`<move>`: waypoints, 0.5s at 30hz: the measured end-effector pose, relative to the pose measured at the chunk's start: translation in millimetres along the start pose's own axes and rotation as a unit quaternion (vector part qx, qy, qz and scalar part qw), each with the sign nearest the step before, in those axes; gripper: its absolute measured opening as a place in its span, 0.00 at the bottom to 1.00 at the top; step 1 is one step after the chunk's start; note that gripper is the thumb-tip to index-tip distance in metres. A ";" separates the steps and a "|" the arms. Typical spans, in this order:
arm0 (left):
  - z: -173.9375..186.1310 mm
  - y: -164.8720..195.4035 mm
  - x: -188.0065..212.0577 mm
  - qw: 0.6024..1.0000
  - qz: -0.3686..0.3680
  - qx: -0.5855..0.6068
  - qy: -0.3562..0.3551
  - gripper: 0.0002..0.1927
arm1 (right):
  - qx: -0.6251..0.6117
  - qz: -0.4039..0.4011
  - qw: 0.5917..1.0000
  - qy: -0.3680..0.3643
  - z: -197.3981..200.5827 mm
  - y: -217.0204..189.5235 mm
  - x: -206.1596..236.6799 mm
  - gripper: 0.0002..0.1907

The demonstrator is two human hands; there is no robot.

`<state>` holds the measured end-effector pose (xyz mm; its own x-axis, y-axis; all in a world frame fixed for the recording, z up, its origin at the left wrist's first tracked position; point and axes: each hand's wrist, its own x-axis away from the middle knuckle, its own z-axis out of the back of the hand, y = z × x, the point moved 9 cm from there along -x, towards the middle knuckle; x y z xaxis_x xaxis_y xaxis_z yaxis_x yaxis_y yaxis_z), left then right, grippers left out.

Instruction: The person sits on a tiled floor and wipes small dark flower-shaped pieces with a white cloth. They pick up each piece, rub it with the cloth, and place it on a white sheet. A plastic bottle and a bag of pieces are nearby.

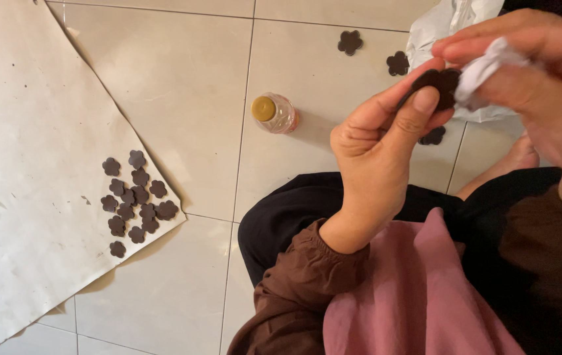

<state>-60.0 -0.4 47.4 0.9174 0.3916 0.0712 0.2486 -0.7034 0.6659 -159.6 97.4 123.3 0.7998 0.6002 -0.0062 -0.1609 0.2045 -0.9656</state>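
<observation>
Seen from the head camera, the left hand (386, 141) at centre right pinches a dark flower-shaped piece (440, 85) between thumb and fingers, while the right hand (544, 79) at upper right grips a white cloth (485, 72) pressed against the piece. More dark pieces (135, 200) lie clustered on brown paper (24, 164) at left, two others (373, 52) on the tiled floor (182, 85) near a small capped bottle (274, 113).

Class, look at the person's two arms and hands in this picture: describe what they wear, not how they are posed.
The left hand is bare, with no ring or glove visible; its arm wears a dark brown sleeve gathered at the wrist. The right hand is also bare; no sleeve shows on it in this view.
</observation>
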 end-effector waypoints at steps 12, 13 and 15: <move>9.4 -2.8 3.6 0.999 -0.033 -0.013 0.029 0.10 | 0.187 0.141 0.962 0.137 -21.6 1.1 28.9 0.07; 9.2 -4.1 3.1 0.999 -0.030 -0.013 0.029 0.10 | 0.158 0.143 0.967 0.137 -20.3 6.9 27.9 0.08; 7.2 -6.7 1.4 1.000 -0.021 -0.013 0.019 0.11 | 0.085 0.172 0.973 0.131 -18.0 12.1 24.3 0.08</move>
<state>-58.1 0.6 37.7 0.8938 0.4427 0.0709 0.2774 -0.6703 0.6882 -131.6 100.6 106.7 0.7988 0.4418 -0.4084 -0.5199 0.1651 -0.8381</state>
